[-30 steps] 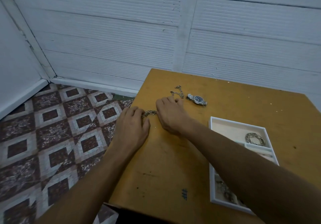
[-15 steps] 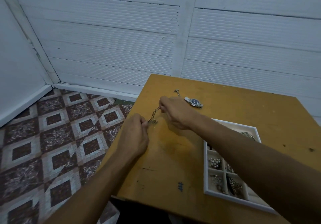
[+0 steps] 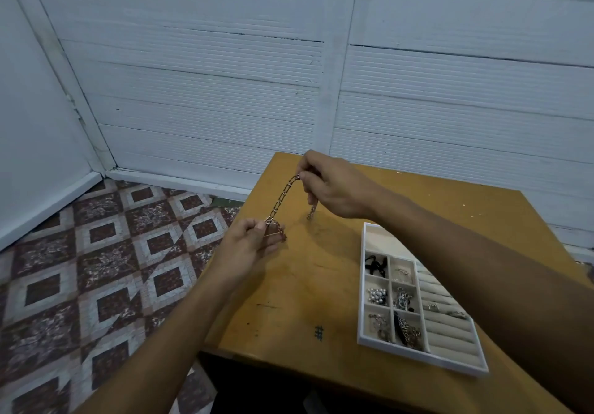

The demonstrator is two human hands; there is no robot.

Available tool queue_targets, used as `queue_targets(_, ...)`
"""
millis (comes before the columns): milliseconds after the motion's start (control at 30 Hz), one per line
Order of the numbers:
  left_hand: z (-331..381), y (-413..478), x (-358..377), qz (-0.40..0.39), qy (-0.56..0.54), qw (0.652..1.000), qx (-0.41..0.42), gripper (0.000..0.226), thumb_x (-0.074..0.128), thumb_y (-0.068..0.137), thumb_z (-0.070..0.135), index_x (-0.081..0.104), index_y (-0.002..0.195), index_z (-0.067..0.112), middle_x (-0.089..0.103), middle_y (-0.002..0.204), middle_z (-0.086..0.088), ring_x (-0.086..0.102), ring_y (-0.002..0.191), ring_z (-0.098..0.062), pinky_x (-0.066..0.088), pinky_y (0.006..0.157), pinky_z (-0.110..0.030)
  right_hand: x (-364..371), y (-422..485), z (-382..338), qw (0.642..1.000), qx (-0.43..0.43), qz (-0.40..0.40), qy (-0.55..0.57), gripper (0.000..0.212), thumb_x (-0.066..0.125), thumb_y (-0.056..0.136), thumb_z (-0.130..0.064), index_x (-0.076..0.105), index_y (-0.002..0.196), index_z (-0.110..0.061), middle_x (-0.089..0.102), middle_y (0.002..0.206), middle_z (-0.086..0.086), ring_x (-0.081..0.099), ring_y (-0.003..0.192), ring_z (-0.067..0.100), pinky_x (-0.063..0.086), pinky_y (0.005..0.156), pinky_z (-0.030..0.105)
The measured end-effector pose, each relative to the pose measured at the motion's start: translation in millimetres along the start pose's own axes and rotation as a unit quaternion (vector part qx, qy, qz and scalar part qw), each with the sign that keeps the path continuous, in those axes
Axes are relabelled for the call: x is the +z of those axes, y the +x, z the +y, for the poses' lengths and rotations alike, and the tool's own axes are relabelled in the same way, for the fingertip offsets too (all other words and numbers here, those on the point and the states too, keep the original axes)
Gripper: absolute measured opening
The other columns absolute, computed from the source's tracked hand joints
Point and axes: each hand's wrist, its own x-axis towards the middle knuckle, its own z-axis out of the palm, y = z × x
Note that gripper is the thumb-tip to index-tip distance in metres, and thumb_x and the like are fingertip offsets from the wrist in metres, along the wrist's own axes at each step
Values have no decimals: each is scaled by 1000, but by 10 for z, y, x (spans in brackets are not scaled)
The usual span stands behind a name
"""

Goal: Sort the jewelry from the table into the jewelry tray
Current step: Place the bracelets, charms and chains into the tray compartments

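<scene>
My left hand (image 3: pixel 250 243) and right hand (image 3: pixel 337 188) pinch the chain (image 3: pixel 283 196) mid-frame. I'd hold it untangled, then lower it into the jewelry tray (image 3: pixel 362 301), lower right.

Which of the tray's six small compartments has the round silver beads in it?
The middle compartment of the left column: its bead cluster sits between the black cord compartment behind and a thin chain in front.

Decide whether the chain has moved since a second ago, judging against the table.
Yes. The chain lay on the table; now it is raised above it, strung between the left hand and the higher right hand.
</scene>
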Motion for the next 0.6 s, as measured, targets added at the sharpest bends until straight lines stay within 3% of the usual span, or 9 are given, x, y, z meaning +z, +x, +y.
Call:
queue_targets(133,95,-107,10,-57,-141,988,-20,24,31,103,15,47,112,0,67,114,-20,64,109,-31,52,93,-38,-88,-57,-97,1000,13,-1,13,16,39,102,-22,52,102,-13,60,78,-3,64,69,16,49,65,31)
queue_targets(267,104,-177,54,-71,-204,975,-46,17,33,102,12,47,96,5,69,100,-23,65,103,-37,51,92,-43,-181,-102,-149,1000,24,1,18,16,41,101,-21,54,102,-12,60,77,-5,60,65,14,51,64,35)
queue_targets(367,94,-225,111,-85,-223,970,-57,15,35,101,11,49,97,6,67,88,-16,69,86,-30,56,82,-41,-256,-123,-176,1000,23,7,14,14,42,100,-21,54,101,-13,61,77,-4,60,65,13,49,63,33)
queue_targets(467,71,-303,125,-110,-231,963,-84,25,38,101,19,49,117,3,66,88,-15,66,74,-24,56,63,-32,-308,-145,-203,999,29,13,25,14,42,100,-20,54,101,-13,61,78,-4,60,65,12,48,61,29)
queue_targets(600,3,-418,144,-158,-186,964,-104,33,44,98,22,50,124,2,65,89,-13,63,71,-20,52,58,-28,-341,-177,-238,999,32,17,34,15,42,101,-20,54,102,-13,61,78,-4,60,63,10,46,57,24)
